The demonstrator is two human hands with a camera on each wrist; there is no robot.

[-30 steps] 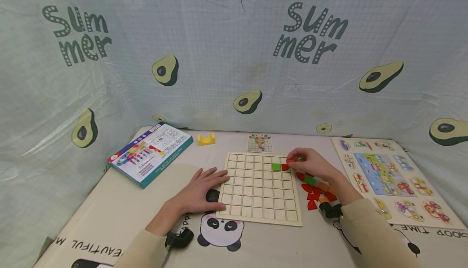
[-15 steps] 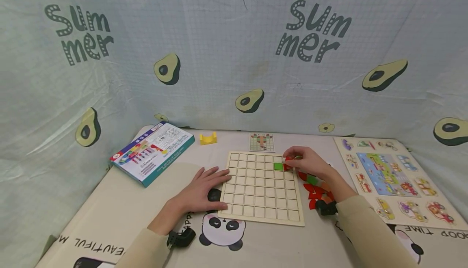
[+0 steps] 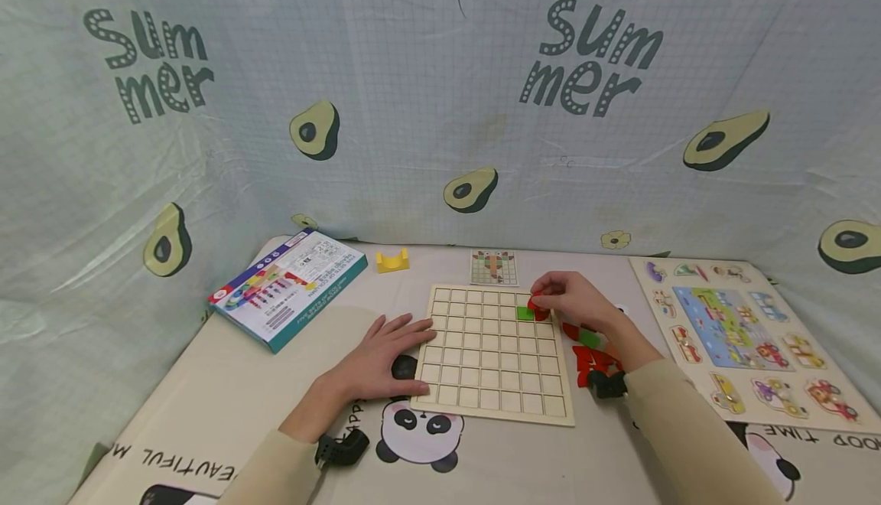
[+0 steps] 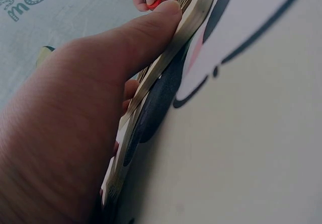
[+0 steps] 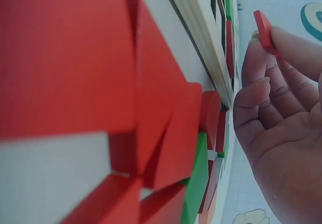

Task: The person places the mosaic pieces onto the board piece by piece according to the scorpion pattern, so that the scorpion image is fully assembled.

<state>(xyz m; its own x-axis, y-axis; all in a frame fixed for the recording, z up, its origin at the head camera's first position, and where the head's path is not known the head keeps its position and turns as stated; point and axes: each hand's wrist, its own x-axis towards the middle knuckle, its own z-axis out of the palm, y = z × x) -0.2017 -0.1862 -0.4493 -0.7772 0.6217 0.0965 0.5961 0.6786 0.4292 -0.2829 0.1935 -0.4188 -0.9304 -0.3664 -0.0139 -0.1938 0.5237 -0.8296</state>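
Note:
A wooden grid board (image 3: 490, 371) lies on the table in the head view. Spread along its left edge is my left hand (image 3: 385, 360), thumb and fingertips touching the rim. Over the board's upper right corner, my right hand (image 3: 573, 298) pinches a small flat red piece (image 5: 264, 31) between thumb and forefinger. Just below these fingers, a green square (image 3: 525, 314) and another red piece (image 3: 542, 315) sit side by side in grid cells; the hand partly covers them. More red pieces (image 3: 588, 360) and a green piece (image 3: 589, 338) lie in a pile right of the board.
A small pattern card (image 3: 493, 268) lies beyond the board, with a yellow notched block (image 3: 392, 261) left of it. A box (image 3: 289, 287) lies at the back left. To the right is a picture puzzle board (image 3: 743, 337).
My right hand has shifted slightly left over the board with the red piece, which now overlaps the green square's corner in view. My left hand stays on the board's edge.

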